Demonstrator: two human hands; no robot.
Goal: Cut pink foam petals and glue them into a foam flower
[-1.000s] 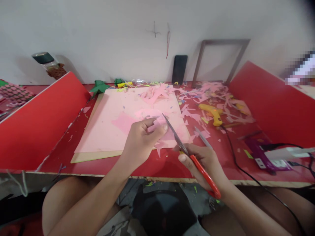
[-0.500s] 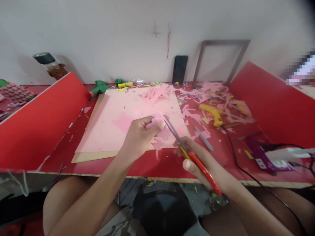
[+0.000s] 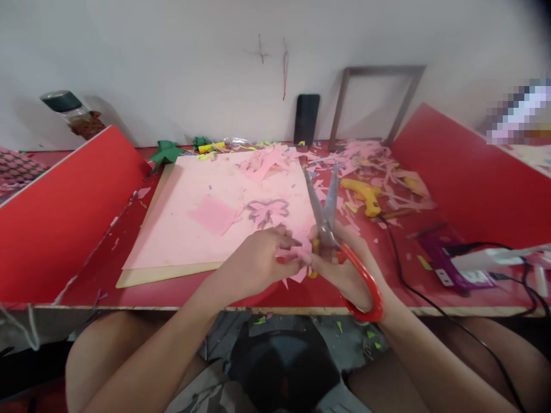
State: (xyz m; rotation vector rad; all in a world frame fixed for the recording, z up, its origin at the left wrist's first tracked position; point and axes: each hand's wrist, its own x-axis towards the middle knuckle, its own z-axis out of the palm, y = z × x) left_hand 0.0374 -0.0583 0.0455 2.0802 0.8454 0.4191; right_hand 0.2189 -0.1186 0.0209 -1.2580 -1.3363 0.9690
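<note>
My left hand (image 3: pixel 262 258) is closed on a small piece of pink paper (image 3: pixel 297 252) in front of the large pale pink sheet (image 3: pixel 159 241). My right hand (image 3: pixel 350 264) holds scissors (image 3: pixel 365 284) with red and yellow handles, blades spread and pointing away from me. Its thumb reaches to the paper at my left fingertips, so the two hands nearly meet. Just beyond them on the sheet lies a pink bow-shaped or butterfly-shaped cutout (image 3: pixel 267 211) with a dark outline. A pink paper square (image 3: pixel 215 215) lies to its left.
Pink scraps (image 3: pixel 365 155) cover the back right, around a yellow glue gun (image 3: pixel 364 195) with a black cord. A purple box (image 3: pixel 451 267) sits at the right. A phone (image 3: pixel 307 119) and a frame (image 3: pixel 383 70) lean on the wall. Red panels (image 3: pixel 77 212) stand on both sides.
The scissors have opened and swung upright, away from the paper. My hands have come closer together and nearer to me. The dark-outlined cutout now shows on the sheet.
</note>
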